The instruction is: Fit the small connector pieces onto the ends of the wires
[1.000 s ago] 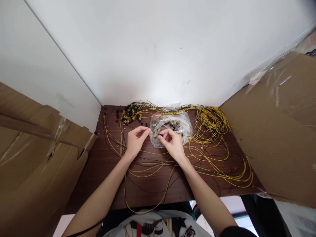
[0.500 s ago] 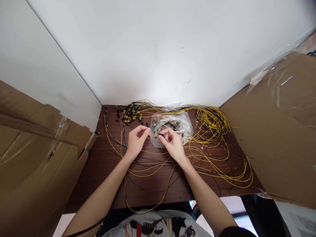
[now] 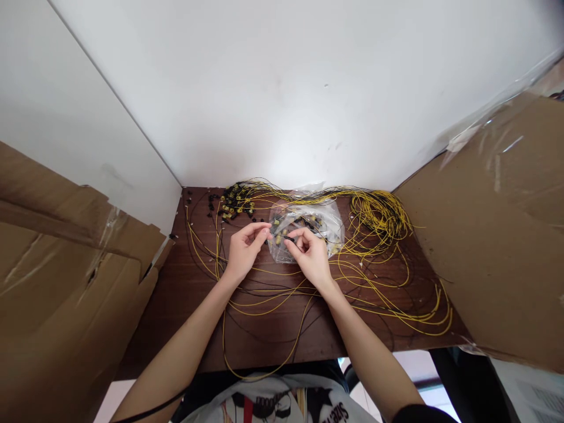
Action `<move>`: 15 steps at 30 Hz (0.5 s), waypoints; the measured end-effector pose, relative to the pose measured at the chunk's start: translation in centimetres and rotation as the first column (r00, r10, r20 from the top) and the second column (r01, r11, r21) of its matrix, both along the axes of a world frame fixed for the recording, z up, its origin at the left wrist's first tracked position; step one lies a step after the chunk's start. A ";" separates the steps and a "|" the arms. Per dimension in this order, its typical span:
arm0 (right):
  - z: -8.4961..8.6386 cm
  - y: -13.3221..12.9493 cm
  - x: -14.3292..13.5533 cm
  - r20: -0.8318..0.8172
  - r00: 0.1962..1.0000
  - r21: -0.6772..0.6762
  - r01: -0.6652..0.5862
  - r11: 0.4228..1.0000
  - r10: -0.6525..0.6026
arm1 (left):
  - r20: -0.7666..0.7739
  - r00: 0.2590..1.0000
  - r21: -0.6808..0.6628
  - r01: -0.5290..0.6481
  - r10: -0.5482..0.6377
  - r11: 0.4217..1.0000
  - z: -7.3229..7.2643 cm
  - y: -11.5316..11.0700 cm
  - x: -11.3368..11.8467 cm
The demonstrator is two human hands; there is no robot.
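My right hand [image 3: 312, 252] pinches a small black part [image 3: 289, 239] between thumb and fingers, over the near side of a clear plastic bag [image 3: 333, 226]. Thumb and forefinger of my left hand [image 3: 245, 249] are pressed together at the bag's left edge; whatever they hold is too small to make out. Inside or on the bag lie several black and yellow pieces. Behind my left hand sits a cluster of black and yellow connectors [image 3: 238, 200], with thin wires running right from it.
A tangled bundle of yellow and black wires [image 3: 381, 217] lies at the back right of the brown table [image 3: 176, 317]. Loose wires cross under my forearms. Cardboard panels [image 3: 66, 282] stand left and right, and a white wall [image 3: 286, 88] rises behind.
My right hand has shifted very slightly right with the black part, and the fingertips of my left hand have moved slightly right and up.
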State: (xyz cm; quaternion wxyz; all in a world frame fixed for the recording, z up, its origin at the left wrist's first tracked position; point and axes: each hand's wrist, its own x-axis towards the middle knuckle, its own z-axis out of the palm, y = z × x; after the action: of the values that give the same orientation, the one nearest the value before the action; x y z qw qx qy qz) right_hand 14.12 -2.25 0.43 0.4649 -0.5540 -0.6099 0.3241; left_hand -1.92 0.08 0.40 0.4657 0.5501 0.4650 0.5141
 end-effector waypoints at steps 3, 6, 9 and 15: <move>0.1 -0.1 0.0 -0.008 1.000 0.006 -0.006 1.000 0.006 | -0.060 0.998 0.025 0.016 -0.015 1.000 0.2 -0.2 0.1; 0.2 -0.2 0.0 -0.012 1.000 0.015 -0.014 1.000 0.014 | -0.144 0.990 0.066 0.024 -0.015 0.998 0.1 -0.3 0.1; 0.3 -0.2 -0.1 -0.009 1.000 0.017 -0.020 1.000 0.020 | -0.162 0.987 0.072 0.027 -0.015 0.997 0.1 -0.3 0.1; 0.2 -0.2 -0.2 -0.001 1.000 0.020 -0.027 0.999 0.027 | -0.121 0.993 0.061 0.003 0.005 0.998 0.1 -0.2 0.1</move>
State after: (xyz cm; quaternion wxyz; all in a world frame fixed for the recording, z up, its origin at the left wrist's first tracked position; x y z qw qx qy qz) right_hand 13.90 -2.43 0.66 0.4668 -0.5408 -0.6200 0.3245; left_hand -1.84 -0.13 0.52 0.4193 0.5941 0.4768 0.4939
